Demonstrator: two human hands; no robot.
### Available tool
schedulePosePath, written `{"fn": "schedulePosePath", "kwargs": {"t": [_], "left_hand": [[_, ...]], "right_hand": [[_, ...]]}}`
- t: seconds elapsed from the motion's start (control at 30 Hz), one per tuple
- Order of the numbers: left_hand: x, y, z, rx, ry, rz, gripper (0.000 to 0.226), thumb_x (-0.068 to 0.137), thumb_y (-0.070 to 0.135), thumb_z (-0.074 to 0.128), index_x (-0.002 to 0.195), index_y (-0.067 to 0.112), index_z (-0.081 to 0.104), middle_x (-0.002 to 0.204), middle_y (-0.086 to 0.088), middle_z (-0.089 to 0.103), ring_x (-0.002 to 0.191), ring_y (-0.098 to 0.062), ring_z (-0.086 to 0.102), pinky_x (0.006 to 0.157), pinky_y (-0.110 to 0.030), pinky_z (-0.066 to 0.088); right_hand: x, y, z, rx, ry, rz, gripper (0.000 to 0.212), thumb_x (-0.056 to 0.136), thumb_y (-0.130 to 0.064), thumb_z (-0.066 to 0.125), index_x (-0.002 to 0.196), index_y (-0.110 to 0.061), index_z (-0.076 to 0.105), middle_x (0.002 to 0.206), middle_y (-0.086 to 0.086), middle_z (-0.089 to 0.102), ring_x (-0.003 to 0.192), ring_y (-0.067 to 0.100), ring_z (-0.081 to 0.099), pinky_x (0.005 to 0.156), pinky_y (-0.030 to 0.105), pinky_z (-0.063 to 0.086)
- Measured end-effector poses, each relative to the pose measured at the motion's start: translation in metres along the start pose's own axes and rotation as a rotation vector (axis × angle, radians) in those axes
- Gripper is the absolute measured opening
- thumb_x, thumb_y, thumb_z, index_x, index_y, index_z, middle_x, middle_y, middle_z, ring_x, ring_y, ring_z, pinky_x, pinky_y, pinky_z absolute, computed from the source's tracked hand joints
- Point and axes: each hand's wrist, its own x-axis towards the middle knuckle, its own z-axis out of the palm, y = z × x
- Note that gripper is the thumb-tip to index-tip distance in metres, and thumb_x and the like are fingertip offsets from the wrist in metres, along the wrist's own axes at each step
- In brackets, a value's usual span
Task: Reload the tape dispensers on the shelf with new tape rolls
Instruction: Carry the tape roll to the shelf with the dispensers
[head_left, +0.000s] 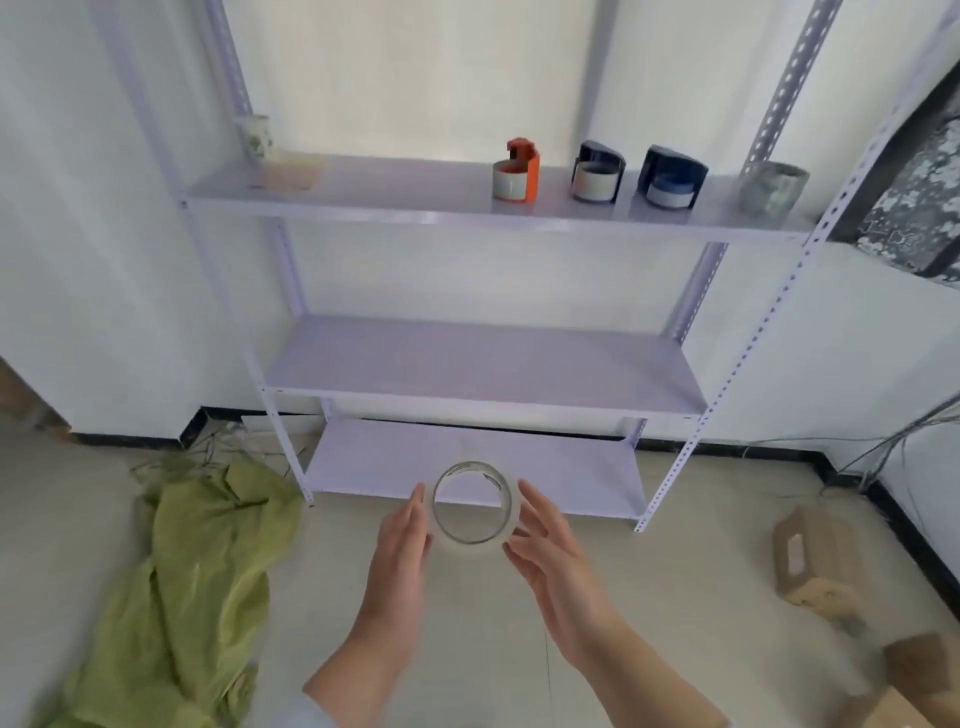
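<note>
**Holding a clear tape roll in front of the shelf**

Looking down from the head camera, both hands are out in front with a clear tape roll (471, 503) pressed between them. The left hand (401, 545) is flat against the roll's left side, fingers straight and together. The right hand (551, 551) is on the right side, fingers spread a bit and curled lightly against the rim. So neither hand is closed into a fist; it's more of a two-palm squeeze with the roll caught in the middle. You can see straight through the roll's hole to the bottom shelf board behind it.

The white metal shelf (483, 364) stands against the wall. All three dispensers sit on the top board, toward the right. The orange dispenser (519, 169) has a pale roll sitting in it. Just right of it, the first dark dispenser (597, 171) also holds a pale roll. The second dark dispenser (672, 176) has a roll with a bluish top edge in it. How full any of those rolls are, I can't tell.

Further right on the same board is a greyish cup (773, 188); its inside isn't visible. At the far left end there's a small patterned cup (258, 134) beside a low pale tray (291, 169), contents too washed out to read.

The middle and bottom boards are bare. On the floor, a green cloth (192, 597) lies crumpled at left, and cardboard boxes (815, 561) sit at right, closed as far as I can see.
</note>
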Motion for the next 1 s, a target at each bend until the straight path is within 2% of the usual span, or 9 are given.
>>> {"fn": "schedulePosePath", "kwargs": {"t": [0.1, 0.2, 0.33, 0.43, 0.57, 0.73, 0.83, 0.93, 1.0], "left_hand": [[0.052, 0.031, 0.033, 0.026, 0.007, 0.074, 0.058, 0.083, 0.061, 0.047, 0.133, 0.032, 0.048, 0.144, 0.012, 0.045, 0.133, 0.0, 0.04, 0.116, -0.038, 0.028], [0.102, 0.06, 0.061, 0.073, 0.003, 0.147, 0.06, 0.08, 0.066, 0.045, 0.133, 0.037, 0.046, 0.144, 0.017, 0.044, 0.132, 0.003, 0.039, 0.116, -0.035, 0.028], [0.16, 0.085, 0.087, 0.052, 0.001, 0.146, 0.052, 0.09, 0.055, 0.041, 0.138, 0.034, 0.042, 0.147, 0.019, 0.04, 0.133, 0.004, 0.036, 0.118, -0.035, 0.025], [0.196, 0.089, 0.096, 0.069, 0.002, 0.122, 0.061, 0.086, 0.058, 0.04, 0.14, 0.031, 0.038, 0.15, 0.015, 0.037, 0.135, 0.001, 0.034, 0.118, -0.036, 0.024], [0.241, 0.086, 0.1, 0.073, 0.014, 0.087, 0.071, 0.082, 0.063, 0.043, 0.142, 0.025, 0.038, 0.15, 0.009, 0.039, 0.136, -0.004, 0.035, 0.118, -0.038, 0.025], [0.305, 0.096, 0.093, 0.125, 0.047, 0.104, 0.072, 0.077, 0.071, 0.038, 0.139, 0.034, 0.04, 0.148, 0.014, 0.041, 0.134, -0.002, 0.037, 0.117, -0.036, 0.027], [0.342, 0.113, 0.087, 0.188, 0.091, 0.175, 0.062, 0.082, 0.067, 0.032, 0.137, 0.038, 0.041, 0.145, 0.016, 0.043, 0.133, 0.0, 0.038, 0.116, -0.038, 0.029], [0.373, 0.137, 0.082, 0.226, 0.159, 0.314, 0.057, 0.088, 0.058, 0.028, 0.137, 0.033, 0.042, 0.141, 0.011, 0.045, 0.131, -0.002, 0.04, 0.114, -0.04, 0.032], [0.393, 0.157, 0.082, 0.236, 0.183, 0.43, 0.059, 0.09, 0.058, 0.027, 0.138, 0.028, 0.042, 0.139, 0.011, 0.045, 0.132, -0.001, 0.04, 0.113, -0.03, 0.033]], "right_hand": [[0.052, -0.041, -0.014, -0.023, 0.002, -0.055, 0.06, 0.073, -0.016, 0.058, 0.13, -0.031, 0.049, 0.141, -0.012, 0.05, 0.128, 0.012, 0.047, 0.106, 0.033, 0.038], [0.097, -0.078, -0.028, -0.039, -0.034, -0.117, 0.056, 0.074, -0.018, 0.058, 0.127, -0.034, 0.052, 0.139, -0.017, 0.051, 0.13, 0.008, 0.045, 0.103, 0.031, 0.037], [0.147, -0.113, -0.038, -0.042, -0.063, -0.162, 0.054, 0.075, -0.017, 0.057, 0.126, -0.034, 0.052, 0.136, -0.018, 0.054, 0.129, 0.005, 0.045, 0.097, 0.027, 0.039], [0.18, -0.126, -0.042, -0.073, -0.052, -0.167, 0.055, 0.075, -0.016, 0.056, 0.127, -0.032, 0.05, 0.137, -0.016, 0.052, 0.13, 0.006, 0.043, 0.092, 0.024, 0.04], [0.231, -0.131, -0.05, -0.108, -0.035, -0.134, 0.059, 0.074, -0.015, 0.056, 0.132, -0.026, 0.048, 0.142, -0.012, 0.05, 0.136, 0.004, 0.037, 0.098, 0.025, 0.036], [0.289, -0.139, -0.041, -0.122, -0.008, -0.141, 0.057, 0.077, -0.015, 0.055, 0.13, -0.033, 0.051, 0.141, -0.019, 0.051, 0.136, -0.004, 0.036, 0.1, 0.026, 0.035], [0.324, -0.153, -0.022, -0.109, 0.015, -0.198, 0.056, 0.078, -0.011, 0.053, 0.131, -0.03, 0.052, 0.14, -0.017, 0.053, 0.136, -0.002, 0.038, 0.098, 0.028, 0.037], [0.354, -0.175, 0.001, -0.125, 0.031, -0.292, 0.057, 0.079, -0.005, 0.052, 0.131, -0.027, 0.051, 0.138, -0.014, 0.056, 0.134, 0.002, 0.043, 0.098, 0.025, 0.041], [0.37, -0.194, 0.018, -0.174, 0.035, -0.385, 0.058, 0.08, -0.002, 0.053, 0.134, -0.025, 0.049, 0.139, -0.012, 0.055, 0.135, 0.005, 0.043, 0.107, 0.027, 0.038]]}}
